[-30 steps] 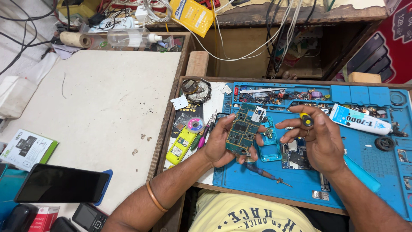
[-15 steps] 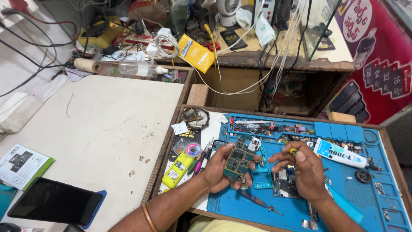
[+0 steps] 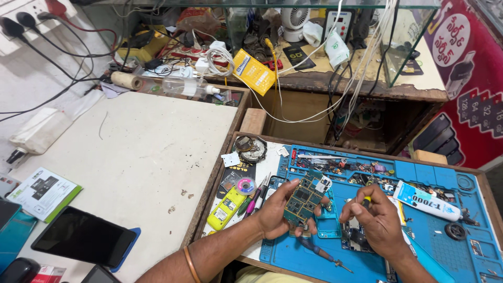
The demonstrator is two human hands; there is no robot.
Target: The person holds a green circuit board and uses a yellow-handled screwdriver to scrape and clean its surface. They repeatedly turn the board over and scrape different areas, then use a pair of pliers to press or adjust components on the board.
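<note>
My left hand (image 3: 276, 212) grips a green phone circuit board (image 3: 304, 198) tilted above the blue repair mat (image 3: 419, 251). My right hand (image 3: 374, 220) is closed around a small yellow-handled screwdriver (image 3: 366, 200), held just right of the board. Its tip is hidden by my fingers. Another screwdriver (image 3: 320, 254) lies on the mat below my hands. Under my right hand part of an opened phone frame (image 3: 352, 238) shows.
A glue tube (image 3: 427, 200) lies at the mat's right. A yellow battery (image 3: 227, 210), tape roll (image 3: 245, 186) and pens (image 3: 257, 198) sit left of the mat. A dark phone (image 3: 84, 243) and leaflet (image 3: 44, 193) lie on the white table. Cables and clutter fill the back shelf.
The view has tilted up, showing more of the back shelf. My hands stay together over the mat with board and screwdriver, and the right hand has closed in slightly.
</note>
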